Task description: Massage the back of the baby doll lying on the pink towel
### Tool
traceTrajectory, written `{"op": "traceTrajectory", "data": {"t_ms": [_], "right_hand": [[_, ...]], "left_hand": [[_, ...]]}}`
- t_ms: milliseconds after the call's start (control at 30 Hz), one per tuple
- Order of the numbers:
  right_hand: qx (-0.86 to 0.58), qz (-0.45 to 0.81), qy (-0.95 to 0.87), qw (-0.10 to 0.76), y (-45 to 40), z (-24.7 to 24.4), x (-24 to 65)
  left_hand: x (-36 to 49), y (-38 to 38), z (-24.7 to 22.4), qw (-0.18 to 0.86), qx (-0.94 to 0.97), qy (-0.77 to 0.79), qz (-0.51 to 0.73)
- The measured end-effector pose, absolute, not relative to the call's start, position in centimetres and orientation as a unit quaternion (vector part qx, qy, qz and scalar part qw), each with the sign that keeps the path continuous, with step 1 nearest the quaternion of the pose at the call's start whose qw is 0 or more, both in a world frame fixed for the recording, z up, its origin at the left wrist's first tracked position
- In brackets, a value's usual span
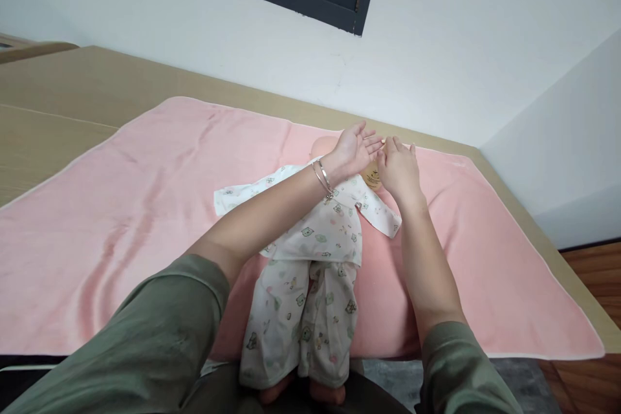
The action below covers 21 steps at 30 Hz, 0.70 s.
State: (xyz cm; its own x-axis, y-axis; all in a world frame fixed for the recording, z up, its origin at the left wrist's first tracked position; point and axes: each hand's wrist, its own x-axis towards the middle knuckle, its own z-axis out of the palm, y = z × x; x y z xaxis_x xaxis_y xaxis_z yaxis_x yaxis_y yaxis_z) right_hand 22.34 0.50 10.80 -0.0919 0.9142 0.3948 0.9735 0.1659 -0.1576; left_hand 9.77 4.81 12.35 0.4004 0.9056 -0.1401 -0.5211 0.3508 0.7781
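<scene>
My left hand [356, 150] is open, palm up, with its fingers stretched toward my right hand [400, 168]. My right hand has its fingers bent around the top of a yellow bottle [372, 178] with a dark printed drawing; much of the bottle is hidden. A small pale tip shows between the two hands. Below them, a baby doll [323, 229] lies on its back in a white patterned top and white patterned trousers [301, 320]. My left forearm crosses over its chest. Its head is mostly hidden behind my left hand, and its bare feet point toward me.
A pink blanket [160, 207] with a pale edge covers much of the wooden table [53, 90]. Behind it stands a white wall [427, 45] with a dark window frame [310, 0]. Wooden flooring [592, 278] shows at the right.
</scene>
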Motion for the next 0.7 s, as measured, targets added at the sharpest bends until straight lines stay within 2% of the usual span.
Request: {"op": "traceTrajectory", "data": {"t_ms": [333, 700], "right_hand": [[-0.702, -0.071, -0.68, 0.197, 0.8, 12.1, 19.7], [-0.743, -0.047, -0.647, 0.166, -0.5, 12.3, 20.0]], "left_hand": [[7.9, 3.6, 11.0, 0.768, 0.303, 0.292, 0.482], [2.4, -1.9, 10.8, 0.763, 0.336, 0.328, 0.445]]}}
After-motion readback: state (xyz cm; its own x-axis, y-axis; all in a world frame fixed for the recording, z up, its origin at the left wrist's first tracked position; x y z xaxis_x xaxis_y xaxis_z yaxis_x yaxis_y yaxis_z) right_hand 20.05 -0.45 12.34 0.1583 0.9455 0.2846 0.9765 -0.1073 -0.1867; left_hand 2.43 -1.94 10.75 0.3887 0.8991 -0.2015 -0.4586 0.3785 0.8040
